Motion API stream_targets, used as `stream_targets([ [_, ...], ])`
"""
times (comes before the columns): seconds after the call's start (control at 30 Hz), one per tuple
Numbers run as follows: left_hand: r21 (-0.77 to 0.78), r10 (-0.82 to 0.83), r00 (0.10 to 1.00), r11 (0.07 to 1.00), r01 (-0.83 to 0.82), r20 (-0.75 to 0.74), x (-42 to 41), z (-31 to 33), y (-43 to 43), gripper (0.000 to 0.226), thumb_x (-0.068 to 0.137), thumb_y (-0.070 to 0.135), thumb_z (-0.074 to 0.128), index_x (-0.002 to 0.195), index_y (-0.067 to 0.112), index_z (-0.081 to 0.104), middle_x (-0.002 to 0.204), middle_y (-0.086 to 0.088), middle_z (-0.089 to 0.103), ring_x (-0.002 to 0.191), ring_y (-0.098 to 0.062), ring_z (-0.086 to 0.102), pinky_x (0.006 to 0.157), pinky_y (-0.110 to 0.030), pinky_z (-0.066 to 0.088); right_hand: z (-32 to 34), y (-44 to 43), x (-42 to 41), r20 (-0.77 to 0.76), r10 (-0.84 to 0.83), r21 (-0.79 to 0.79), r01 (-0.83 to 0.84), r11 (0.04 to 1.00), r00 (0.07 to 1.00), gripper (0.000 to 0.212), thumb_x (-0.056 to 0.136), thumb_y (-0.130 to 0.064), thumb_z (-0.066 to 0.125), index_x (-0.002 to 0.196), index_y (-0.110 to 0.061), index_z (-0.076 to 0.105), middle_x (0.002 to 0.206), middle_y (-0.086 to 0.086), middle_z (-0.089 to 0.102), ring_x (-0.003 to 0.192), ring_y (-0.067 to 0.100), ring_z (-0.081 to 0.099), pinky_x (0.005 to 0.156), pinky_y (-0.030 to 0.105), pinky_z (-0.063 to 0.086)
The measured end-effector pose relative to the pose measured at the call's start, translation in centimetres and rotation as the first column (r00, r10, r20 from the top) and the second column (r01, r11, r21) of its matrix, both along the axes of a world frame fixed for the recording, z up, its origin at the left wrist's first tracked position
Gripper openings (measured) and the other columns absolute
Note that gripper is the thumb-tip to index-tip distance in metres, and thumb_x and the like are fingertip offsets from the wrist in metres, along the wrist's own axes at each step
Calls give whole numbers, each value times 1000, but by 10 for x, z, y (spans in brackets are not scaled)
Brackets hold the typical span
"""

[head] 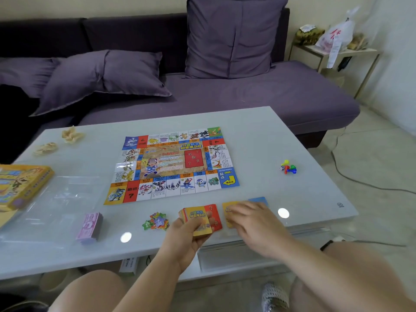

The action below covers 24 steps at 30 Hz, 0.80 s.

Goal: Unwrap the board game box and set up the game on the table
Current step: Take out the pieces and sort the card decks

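Table [270,136]: board [173,164], pawns [288,167], banknotes [90,225], cards [199,218]

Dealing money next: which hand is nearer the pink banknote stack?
Left. The left hand, gripping cards, sits right of the pink banknote stack; the right hand farther right.

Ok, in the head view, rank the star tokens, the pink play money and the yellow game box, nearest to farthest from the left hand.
1. Star tokens, just left of the left hand, which holds a stack of cards.
2. Pink play money, further left, near the front edge of the table.
3. Yellow game box, at the table's far left.
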<state>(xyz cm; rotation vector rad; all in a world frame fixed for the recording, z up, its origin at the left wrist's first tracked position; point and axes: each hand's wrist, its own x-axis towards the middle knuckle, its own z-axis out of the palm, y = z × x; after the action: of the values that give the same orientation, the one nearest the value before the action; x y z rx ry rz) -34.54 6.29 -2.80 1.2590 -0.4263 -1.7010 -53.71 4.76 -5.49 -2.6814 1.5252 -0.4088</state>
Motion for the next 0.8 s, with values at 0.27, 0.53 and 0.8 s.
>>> stream_targets([
  [0.27,-18,-26,1000,999,26,-1,4,-1,0,21,92,-2,50,113,-5,55,95,-16,70,75,-21,71,55,-27,57,15,-3,-21,-21,-159,86,160,983,987,36,93,-17,43,123,-26,59,135,-13,52,122,13,52,96,32,37],
  [0.53,-56,-23,999,998,25,33,-6,5,1,22,89,-4,54,111,-5,55,92,-17,68,79,-25,67,55,-27,57,18,-3,-46,-199,-253,201,292,935,947,35,98,-21,31,122,-23,57,134,-13,51,119,8,48,81,25,29],
  [0.8,-129,-175,982,975,184,76,-28,16,11,16,86,1,60,101,5,61,88,-15,72,75,-20,68,63,-25,57,59,1,15,512,-579,754,-9,657,634,14,80,-33,72,78,-20,68,73,-8,69,65,-2,62,61,10,44],
])
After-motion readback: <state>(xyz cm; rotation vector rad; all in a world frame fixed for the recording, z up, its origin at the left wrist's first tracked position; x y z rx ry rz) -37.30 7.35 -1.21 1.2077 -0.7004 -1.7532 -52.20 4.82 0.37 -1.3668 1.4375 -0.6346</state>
